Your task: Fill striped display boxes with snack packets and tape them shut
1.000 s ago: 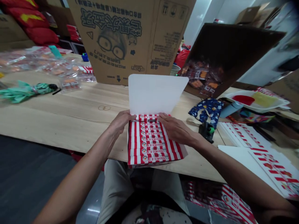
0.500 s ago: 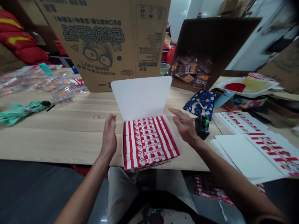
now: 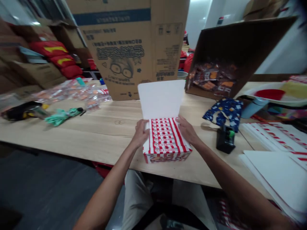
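In front of me on the table stands a red-and-white carton (image 3: 168, 156), its white lid (image 3: 161, 99) raised at the back. A row of several red-and-white striped small boxes (image 3: 164, 135) fills it to the top. My left hand (image 3: 141, 132) grips the carton's left wall near the back, thumb at the rim. On the opposite side, my right hand (image 3: 187, 129) is closed around the right wall, fingertips near the lid's hinge. Parts of the fingers on the outer sides are hidden.
Behind stands a tall cardboard box (image 3: 134, 89); to its right, a tipped box (image 3: 203, 91) holds wrapped snacks. A tape dispenser (image 3: 225, 140), a blue patterned cloth (image 3: 224, 111) and flat white card sheets (image 3: 273, 172) lie right. A green folded umbrella (image 3: 62, 116) lies left.
Both hands have moved inward from beside the carton and taken hold of its side walls. The carton now sits farther from the table's front edge. My view has turned left.
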### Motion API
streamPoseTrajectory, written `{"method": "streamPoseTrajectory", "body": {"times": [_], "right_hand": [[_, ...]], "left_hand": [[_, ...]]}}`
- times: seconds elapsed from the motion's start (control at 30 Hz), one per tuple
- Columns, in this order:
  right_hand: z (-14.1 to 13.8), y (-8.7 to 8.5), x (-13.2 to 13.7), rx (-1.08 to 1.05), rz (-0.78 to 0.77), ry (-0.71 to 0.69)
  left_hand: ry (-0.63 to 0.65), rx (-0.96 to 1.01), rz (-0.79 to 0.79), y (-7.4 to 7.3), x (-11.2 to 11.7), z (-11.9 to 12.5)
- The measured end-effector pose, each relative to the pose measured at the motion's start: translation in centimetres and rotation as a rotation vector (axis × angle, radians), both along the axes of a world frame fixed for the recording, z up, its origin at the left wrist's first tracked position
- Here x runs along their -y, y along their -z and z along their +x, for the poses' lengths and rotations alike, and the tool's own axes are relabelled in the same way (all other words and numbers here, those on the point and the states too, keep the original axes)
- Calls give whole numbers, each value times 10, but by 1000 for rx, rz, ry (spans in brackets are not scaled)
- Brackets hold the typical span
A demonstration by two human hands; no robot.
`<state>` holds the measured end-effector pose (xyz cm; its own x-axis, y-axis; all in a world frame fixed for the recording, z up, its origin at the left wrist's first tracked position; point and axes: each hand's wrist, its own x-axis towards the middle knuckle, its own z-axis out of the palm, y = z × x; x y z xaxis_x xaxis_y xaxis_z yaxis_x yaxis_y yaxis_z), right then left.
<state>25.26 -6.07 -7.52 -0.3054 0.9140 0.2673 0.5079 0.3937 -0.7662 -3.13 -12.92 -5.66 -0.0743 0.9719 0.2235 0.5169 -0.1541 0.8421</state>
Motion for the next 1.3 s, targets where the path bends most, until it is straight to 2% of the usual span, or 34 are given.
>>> {"method": "streamPoseTrajectory", "body": {"times": [0.1, 0.17, 0.2, 0.3, 0.43, 0.53, 0.6, 0.7, 0.77, 0.83, 0.93, 1.07, 1.17, 1.3], "right_hand": [[-1, 12, -22, -435, -202, 29], [0, 15, -31, -592, -343, -21], [0, 14, -34, -614, -393, -56], [4, 5, -34, -578, -441, -107], [18, -7, -30, -516, -388, -83], [33, -13, -24, -322, -390, -255], [37, -13, -17, -91, -309, -330], [30, -13, 0, 236, -49, -236], [25, -18, 14, 380, 98, -195], [25, -28, 32, 489, 161, -298], [34, -45, 60, 582, 171, -522], [45, -55, 78, 633, 300, -545], [47, -52, 73, 673, 416, -561], [47, -46, 68, 703, 415, -597]], "left_hand": [[27, 205, -250, -14, -14, -9], [115, 325, -385, -23, -20, -16], [163, 348, -388, -26, -22, -18], [227, 389, -273, -25, -25, -20], [155, 460, -180, -8, -19, -20], [147, 455, -160, -5, 0, -22], [188, 333, -129, -11, 22, -19], [338, -59, -66, -23, 62, -4], [396, -284, -36, -27, 82, 8], [384, -399, 0, -26, 92, 16], [340, -476, 62, -18, 89, 18], [337, -612, 152, -12, 74, 12], [327, -775, 192, -21, 67, 11], [379, -947, 218, -37, 68, 16]]}}
